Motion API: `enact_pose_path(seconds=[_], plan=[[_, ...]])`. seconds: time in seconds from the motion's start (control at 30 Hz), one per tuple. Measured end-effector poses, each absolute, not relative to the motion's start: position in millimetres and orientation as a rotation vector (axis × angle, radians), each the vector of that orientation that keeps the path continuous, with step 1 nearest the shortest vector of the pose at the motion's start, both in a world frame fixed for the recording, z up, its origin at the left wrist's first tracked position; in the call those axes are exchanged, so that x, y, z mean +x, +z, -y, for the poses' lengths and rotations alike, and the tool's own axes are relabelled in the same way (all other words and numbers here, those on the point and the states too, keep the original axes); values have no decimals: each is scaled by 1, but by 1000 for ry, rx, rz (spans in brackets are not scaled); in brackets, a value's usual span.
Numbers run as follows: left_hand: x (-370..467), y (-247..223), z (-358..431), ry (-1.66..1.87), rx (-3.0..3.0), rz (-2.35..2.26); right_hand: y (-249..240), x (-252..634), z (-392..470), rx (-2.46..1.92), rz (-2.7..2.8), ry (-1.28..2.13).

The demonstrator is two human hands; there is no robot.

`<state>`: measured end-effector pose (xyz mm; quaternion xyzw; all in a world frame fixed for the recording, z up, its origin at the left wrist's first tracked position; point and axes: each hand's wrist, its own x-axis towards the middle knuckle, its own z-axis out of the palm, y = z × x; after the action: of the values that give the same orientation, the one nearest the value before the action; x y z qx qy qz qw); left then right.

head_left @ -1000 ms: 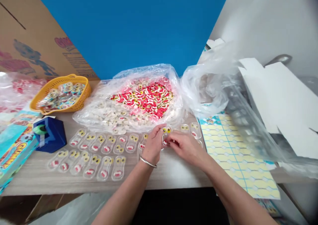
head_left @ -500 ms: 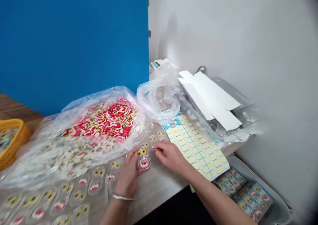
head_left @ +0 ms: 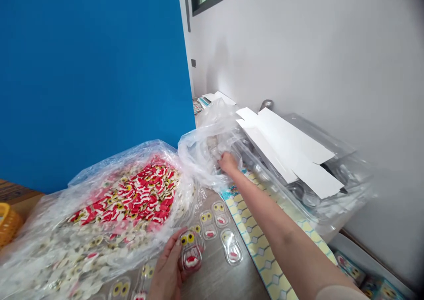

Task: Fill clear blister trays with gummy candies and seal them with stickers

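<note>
While the left hand (head_left: pixel 168 269), partly cut off below, pinches a clear plastic blister with yellow eyes and red mouth (head_left: pixel 189 250) above the surface, the right hand (head_left: pixel 228 162) reaches into a crumpled clear plastic bag (head_left: pixel 202 145), its fingers hidden, grip unclear.

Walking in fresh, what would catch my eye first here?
Probably the big clear bag of red, white and yellow candies spread against the blue wall. In front of it the left hand holds a clear blister pack with eyes and a mouth, while the right hand reaches into a smaller plastic bag by the white wall.
</note>
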<state>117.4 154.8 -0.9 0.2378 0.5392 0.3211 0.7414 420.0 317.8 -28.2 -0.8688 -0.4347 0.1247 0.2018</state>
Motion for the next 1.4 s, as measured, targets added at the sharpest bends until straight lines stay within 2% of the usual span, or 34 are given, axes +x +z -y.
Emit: enact_pose_path(seconds=[0.17, 0.37, 0.5, 0.63, 0.77, 0.9, 1.13, 1.27, 1.4], plan=[[123, 1, -158, 755, 518, -1220, -14, 422, -296, -2354, 1265, 292], [146, 9, -142, 888, 442, -1043, 17, 357, -179, -2021, 1636, 67], [158, 9, -127, 906, 341, -931, 7, 295, -98, -1909, 2008, 5], [162, 8, -112, 972, 381, -909, -1, 259, -61, -1877, 2090, 1], [151, 7, -103, 937, 438, -907, 10, 251, -49, -1768, 1974, 244], [128, 9, -95, 932, 492, -921, 11, 257, -47, -1700, 1610, 510], [72, -9, -60, 970, 735, -1156, -34, 209, -50, -1362, 1164, 1300], [21, -23, -27, 1052, 1080, -1558, -56, 155, -48, -1362, 1154, 1460], [-21, -32, -1, 961, 1678, -1800, -60, 117, -57, -1453, 1429, 1359]])
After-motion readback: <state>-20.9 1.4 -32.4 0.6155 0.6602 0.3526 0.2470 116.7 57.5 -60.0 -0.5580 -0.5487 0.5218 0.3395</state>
